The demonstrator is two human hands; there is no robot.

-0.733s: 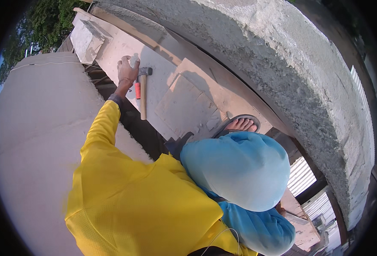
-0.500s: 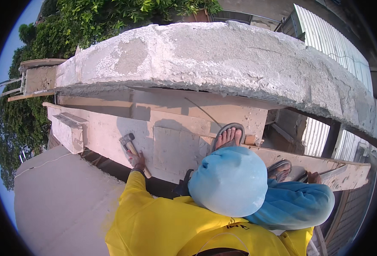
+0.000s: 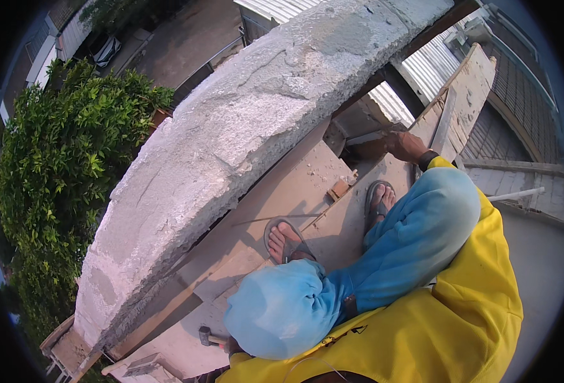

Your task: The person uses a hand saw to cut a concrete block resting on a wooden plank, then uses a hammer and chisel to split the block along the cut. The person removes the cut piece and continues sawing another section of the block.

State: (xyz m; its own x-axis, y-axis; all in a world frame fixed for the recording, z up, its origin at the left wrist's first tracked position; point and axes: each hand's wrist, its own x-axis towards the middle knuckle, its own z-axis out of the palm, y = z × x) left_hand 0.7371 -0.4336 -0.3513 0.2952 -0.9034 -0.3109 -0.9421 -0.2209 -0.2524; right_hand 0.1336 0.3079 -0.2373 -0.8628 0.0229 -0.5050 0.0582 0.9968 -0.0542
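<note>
Shifting the knee (image 3: 270, 313) could knock the hammer (image 3: 207, 336) astray — left hand (image 3: 233, 346), right hand (image 3: 407, 147): grip cannot be told.

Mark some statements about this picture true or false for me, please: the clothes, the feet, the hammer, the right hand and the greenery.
1. The trousers are blue. True.
2. The shirt is red. False: it is yellow.
3. The hammer has its head in view, at the picture's lower left. True.
4. The feet are fully bare. False: they wear sandals.
5. The right hand grips the hammer. False: it is well apart from the hammer, over by the plank.
6. Green leaves show to the picture's left of the concrete beam. True.
</note>
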